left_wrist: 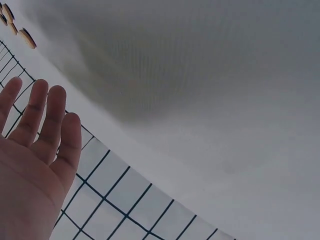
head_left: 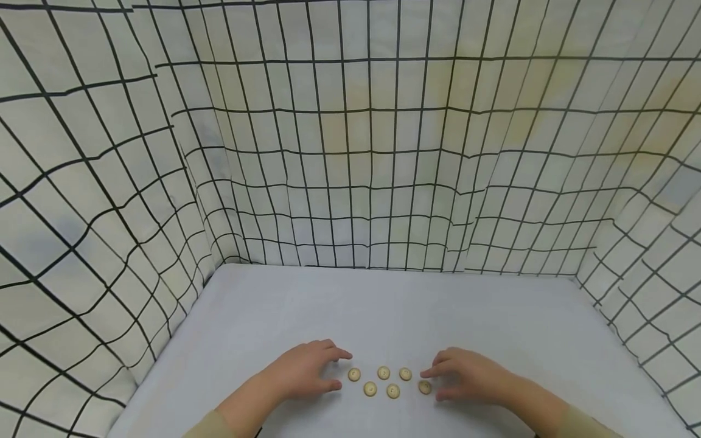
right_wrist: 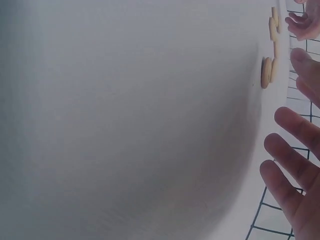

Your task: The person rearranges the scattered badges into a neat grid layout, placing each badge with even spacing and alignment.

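Observation:
Several small round beige discs, with dark marks on their tops, lie in two loose rows on the white table between the hands. My left hand (head_left: pixel 309 371) is left of the row, thumb and forefinger apart, nearest the leftmost disc (head_left: pixel 354 375). On the other side, the right hand (head_left: pixel 472 377) has its fingertips right beside the rightmost disc (head_left: pixel 424 387). Neither hand holds anything. In the left wrist view the fingers (left_wrist: pixel 52 117) are extended and spread. The right wrist view shows loosely extended fingers (right_wrist: pixel 287 150) near a thin disc (right_wrist: pixel 266 73) seen edge-on.
The white tabletop (head_left: pixel 383 310) stretches out beyond the discs. White cloth walls with a black grid (head_left: pixel 356 164) stand at the back and along both sides, meeting the table's edges.

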Demonstrator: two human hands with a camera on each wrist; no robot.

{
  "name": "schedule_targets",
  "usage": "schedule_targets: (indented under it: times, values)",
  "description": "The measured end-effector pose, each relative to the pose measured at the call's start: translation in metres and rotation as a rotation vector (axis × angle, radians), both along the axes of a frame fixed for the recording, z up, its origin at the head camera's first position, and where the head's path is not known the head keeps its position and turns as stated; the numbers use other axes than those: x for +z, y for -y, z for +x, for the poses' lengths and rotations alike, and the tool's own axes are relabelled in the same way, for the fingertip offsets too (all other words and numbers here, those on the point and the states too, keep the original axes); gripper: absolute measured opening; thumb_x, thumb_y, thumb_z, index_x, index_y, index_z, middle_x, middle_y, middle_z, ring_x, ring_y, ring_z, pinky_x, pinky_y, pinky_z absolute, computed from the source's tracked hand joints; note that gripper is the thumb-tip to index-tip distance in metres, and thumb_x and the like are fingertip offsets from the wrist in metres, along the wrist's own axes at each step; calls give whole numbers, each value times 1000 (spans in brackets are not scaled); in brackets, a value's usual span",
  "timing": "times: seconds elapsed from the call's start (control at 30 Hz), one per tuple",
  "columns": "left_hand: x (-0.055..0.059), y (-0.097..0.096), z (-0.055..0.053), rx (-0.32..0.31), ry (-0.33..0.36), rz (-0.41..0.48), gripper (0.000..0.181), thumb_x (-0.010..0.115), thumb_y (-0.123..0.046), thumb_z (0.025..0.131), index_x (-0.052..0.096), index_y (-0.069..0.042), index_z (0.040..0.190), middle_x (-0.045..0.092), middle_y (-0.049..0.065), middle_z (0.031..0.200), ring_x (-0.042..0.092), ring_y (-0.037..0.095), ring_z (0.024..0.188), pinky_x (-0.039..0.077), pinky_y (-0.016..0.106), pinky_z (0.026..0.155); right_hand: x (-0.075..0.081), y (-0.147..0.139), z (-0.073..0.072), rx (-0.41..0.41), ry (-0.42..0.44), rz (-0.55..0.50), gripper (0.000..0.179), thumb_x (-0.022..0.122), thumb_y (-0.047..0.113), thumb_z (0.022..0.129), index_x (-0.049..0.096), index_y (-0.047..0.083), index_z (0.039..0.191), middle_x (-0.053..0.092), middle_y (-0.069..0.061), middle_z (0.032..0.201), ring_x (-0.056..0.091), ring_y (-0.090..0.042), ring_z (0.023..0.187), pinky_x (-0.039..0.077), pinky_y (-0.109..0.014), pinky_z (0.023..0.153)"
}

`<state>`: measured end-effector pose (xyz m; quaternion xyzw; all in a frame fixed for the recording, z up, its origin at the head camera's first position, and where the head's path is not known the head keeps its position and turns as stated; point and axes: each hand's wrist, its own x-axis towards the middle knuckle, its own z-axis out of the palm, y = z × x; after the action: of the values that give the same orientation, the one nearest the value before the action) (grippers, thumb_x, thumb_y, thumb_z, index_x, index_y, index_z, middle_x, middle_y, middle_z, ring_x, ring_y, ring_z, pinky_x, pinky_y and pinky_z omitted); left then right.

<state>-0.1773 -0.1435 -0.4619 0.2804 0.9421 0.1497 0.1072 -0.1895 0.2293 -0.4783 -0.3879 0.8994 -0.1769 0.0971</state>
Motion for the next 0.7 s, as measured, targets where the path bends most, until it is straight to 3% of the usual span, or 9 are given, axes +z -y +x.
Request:
schedule_targets:
  times: [0.2, 0.43, 0.7]
  values:
    - [-5, -5, -8, -8, 56, 0, 44, 77, -41, 84, 66, -34, 126, 58, -16, 98, 52, 4, 85, 48, 35, 82, -5, 1, -7, 7, 56, -1, 35, 78, 43, 83, 74, 32, 116, 60, 22, 103, 55, 1, 95, 50, -30, 85]
    - [-13, -12, -15, -54, 52, 29, 42, 79, -36, 83, 69, -29, 123, 56, -15, 91, 52, 3, 83, 47, 31, 79, -9, 3, -12, -1, 117, -6, 32, 78, 44, 81, 75, 34, 112, 59, 24, 97, 50, 4, 86, 48, -26, 78]
    - [-19, -19, -21, -68, 74, 44, 37, 80, -33, 81, 72, -31, 118, 54, -16, 90, 52, 2, 84, 46, 27, 77, -10, 7, -15, 0, 119, 20, 30, 78, 45, 82, 75, 38, 111, 58, 24, 96, 49, 3, 86, 47, -27, 79]
